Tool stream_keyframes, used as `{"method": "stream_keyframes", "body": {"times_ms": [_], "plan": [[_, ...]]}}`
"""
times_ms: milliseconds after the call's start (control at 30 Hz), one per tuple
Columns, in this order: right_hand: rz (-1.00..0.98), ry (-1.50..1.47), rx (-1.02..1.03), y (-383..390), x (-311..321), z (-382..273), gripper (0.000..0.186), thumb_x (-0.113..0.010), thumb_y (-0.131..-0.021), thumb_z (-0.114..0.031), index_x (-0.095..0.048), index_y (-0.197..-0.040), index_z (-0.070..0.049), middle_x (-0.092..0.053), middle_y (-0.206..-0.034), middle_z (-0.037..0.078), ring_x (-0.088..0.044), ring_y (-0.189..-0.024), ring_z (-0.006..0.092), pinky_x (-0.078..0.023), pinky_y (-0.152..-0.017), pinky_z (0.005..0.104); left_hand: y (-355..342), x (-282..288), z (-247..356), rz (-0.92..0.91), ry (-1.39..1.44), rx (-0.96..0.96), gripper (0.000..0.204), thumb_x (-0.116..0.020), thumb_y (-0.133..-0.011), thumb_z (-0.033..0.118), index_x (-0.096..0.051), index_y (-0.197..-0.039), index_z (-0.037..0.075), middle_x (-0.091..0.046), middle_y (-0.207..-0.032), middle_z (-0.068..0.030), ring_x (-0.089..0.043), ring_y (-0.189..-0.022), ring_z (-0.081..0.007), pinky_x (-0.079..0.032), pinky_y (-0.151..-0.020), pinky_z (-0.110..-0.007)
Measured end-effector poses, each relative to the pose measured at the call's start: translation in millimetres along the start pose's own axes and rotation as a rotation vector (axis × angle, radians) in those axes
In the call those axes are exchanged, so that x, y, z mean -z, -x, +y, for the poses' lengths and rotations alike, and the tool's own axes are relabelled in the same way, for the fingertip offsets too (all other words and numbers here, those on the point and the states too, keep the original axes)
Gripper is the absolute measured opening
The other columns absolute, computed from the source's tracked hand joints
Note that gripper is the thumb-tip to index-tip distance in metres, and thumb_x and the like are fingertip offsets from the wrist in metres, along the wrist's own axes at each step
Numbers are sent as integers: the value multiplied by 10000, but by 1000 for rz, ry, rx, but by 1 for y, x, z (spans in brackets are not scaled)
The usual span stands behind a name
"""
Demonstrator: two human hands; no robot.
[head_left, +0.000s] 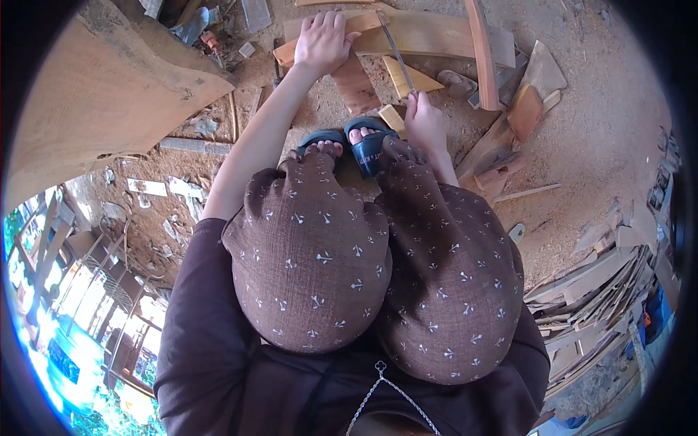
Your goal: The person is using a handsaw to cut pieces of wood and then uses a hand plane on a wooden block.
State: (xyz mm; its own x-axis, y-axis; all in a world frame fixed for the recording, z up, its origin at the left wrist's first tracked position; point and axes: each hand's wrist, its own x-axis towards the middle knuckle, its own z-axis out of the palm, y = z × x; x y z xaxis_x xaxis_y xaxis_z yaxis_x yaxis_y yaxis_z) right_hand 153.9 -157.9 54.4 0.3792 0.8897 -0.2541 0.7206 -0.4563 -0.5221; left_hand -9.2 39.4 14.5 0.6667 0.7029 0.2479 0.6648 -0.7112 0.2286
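Observation:
My left hand (324,45) presses its fingers over a narrow orange wooden strip (360,27), which lies across a pale board (443,40) at the top. My right hand (424,122) grips the lower end of a long, thin metal tool (396,52), perhaps a saw or file, whose far end reaches the strip beside my left hand. A reddish board (356,86) runs from under the strip toward my sandaled feet (369,145). A yellow wedge of wood (406,76) lies under the tool.
A large pale slab (109,109) stands at upper left. Offcuts (527,112), a long upright stick (482,51) and sawdust cover the ground around me. A heap of thin wooden strips (603,280) lies at right, and a bright opening with wooden frames (98,291) shows at lower left.

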Motion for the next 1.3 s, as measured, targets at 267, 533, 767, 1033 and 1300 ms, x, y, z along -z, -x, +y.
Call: {"method": "stream_keyframes", "body": {"times_ms": [267, 533, 767, 1033, 1300], "plan": [[-200, 247, -39, -9, 80, -54, 303, -399, -980, -262, -567, -939, -13, -640, -766, 263, -634, -763, 443, -498, -694, 541, 0, -1, -2, 27, -52, -40, 359, -511, -913, 396, -541, -964, 42, -595, -935, -102, -572, -947, -278, -407, -839, -411], [-258, 347, -128, 1, 98, -74, 317, -374, -994, -268, -566, -979, -16, -655, -822, 247, -645, -832, 422, -495, -743, 524, 4, -3, 2, 3, -38, -92, 349, -518, -909, 389, -540, -960, 45, -584, -945, -115, -571, -932, -278, -413, -813, -402], [-287, 399, -123, 0, 113, -79, 332, -354, -998, -262, -581, -1005, -19, -662, -853, 235, -644, -864, 414, -488, -753, 514, 13, -3, 8, 31, -98, -112, 325, -529, -903, 381, -526, -947, 59, -539, -885, -84, -547, -870, -255, -406, -766, -383], [-321, 423, -148, 2, 125, -85, 336, -362, -997, -268, -595, -1009, -27, -656, -850, 237, -642, -863, 404, -482, -751, 510, 28, -7, 11, 39, -209, -125, 320, -552, -881, 381, -522, -970, 75, -524, -874, -66, -530, -848, -231, -397, -742, -359], [-345, 425, -119, -1, 147, -93, 351, -365, -992, -265, -611, -979, -15, -644, -842, 243, -622, -851, 416, -464, -737, 509, 31, -16, 16, 100, -257, -168, 355, -592, -851, 371, -521, -1039, 79, -530, -897, -50, -529, -878, -215, -404, -771, -354]]}}
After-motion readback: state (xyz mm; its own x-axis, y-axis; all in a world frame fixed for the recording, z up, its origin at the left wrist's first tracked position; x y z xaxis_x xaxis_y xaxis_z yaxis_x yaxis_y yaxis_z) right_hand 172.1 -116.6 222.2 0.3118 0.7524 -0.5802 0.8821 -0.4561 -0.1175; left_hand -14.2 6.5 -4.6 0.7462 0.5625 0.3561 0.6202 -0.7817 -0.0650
